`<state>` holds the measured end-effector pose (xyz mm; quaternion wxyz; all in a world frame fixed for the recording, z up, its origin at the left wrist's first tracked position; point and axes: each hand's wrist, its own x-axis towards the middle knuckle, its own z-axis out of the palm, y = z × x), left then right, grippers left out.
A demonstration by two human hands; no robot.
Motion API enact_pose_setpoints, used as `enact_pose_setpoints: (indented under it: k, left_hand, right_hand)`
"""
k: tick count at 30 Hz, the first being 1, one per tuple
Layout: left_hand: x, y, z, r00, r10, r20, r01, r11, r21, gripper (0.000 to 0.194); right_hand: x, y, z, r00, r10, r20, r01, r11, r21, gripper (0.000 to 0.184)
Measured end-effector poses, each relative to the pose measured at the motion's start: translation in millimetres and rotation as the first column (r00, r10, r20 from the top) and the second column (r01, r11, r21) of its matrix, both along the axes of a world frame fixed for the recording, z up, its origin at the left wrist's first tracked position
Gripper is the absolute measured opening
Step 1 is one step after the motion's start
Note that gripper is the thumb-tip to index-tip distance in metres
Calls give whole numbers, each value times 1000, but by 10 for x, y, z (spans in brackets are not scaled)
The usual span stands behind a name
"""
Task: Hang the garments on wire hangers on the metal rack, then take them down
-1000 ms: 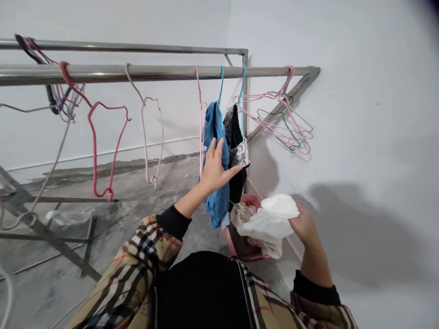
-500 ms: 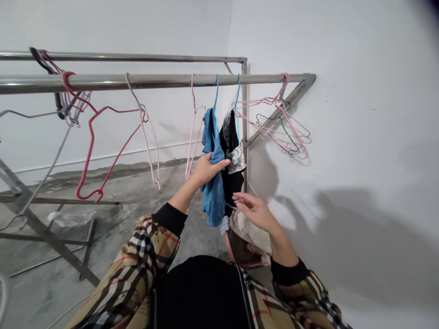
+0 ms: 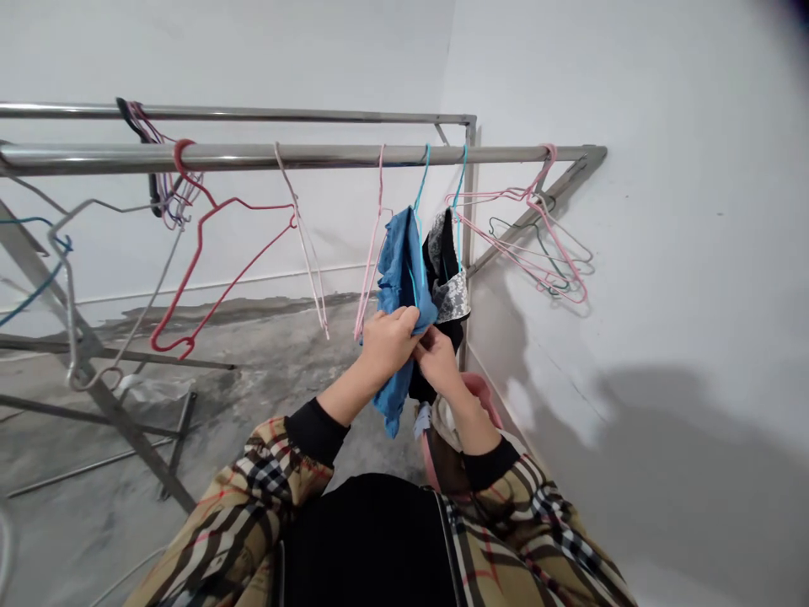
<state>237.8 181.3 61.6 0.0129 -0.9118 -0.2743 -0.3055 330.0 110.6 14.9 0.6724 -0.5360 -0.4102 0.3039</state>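
Observation:
A blue garment [image 3: 399, 278] hangs on a teal hanger from the steel rail [image 3: 284, 155]. My left hand [image 3: 387, 341] is closed on the blue garment's middle. My right hand [image 3: 436, 361] is closed beside it, pinching the same blue cloth at its lower edge. Just right of it hangs a black garment with a grey patterned trim [image 3: 450, 282] on another teal hanger. Below my hands a pink basket [image 3: 481, 394] holds pale laundry.
Empty hangers hang along the rail: a red hanger [image 3: 208, 253], a beige one [image 3: 307, 244], a pink one [image 3: 372, 261], and a bunch of pink and green hangers [image 3: 537, 249] by the white wall. A second rail [image 3: 253, 112] runs behind. Rack legs [image 3: 94, 396] cross the concrete floor at left.
My right hand let go of the white cloth into the basket and came up to the blue garment. My left hand went from open against the garment to gripping it.

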Motion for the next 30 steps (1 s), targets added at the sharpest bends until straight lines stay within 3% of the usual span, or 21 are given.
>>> enact_pose_setpoints:
  k: [5, 10, 14, 19, 25, 27, 30]
  left_hand:
    - [-121, -63, -1, 999, 2, -52, -4, 999, -39, 5]
    - [-205, -32, 30, 1000, -3, -10, 2, 997, -83, 10]
    - [-225, -42, -13, 998, -28, 58, 31, 998, -51, 20]
    - [-220, -77, -78, 994, -49, 96, 51, 999, -14, 28]
    - [-240, -54, -135, 998, -27, 51, 22, 994, 105, 27]
    - [-244, -44, -140, 999, -26, 48, 21, 995, 93, 27]
    - [-244, -47, -137, 997, -43, 56, 42, 999, 24, 28]
  right_hand:
    - [-42, -10, 17, 1000, -6, -8, 6, 1000, 27, 20]
    - [-12, -35, 107, 982, -67, -174, 68, 998, -4, 34]
    - [2, -17, 248, 965, 27, -260, -20, 999, 28, 42]
    - [-31, 35, 362, 998, -13, -58, 12, 1000, -16, 37]
    - [-25, 24, 438, 980, -67, 185, 87, 991, -102, 31]
    - [-6, 15, 499, 938, -98, 332, 152, 979, -140, 30]
    - [11, 15, 612, 783, -166, 600, 308, 941, -142, 33]
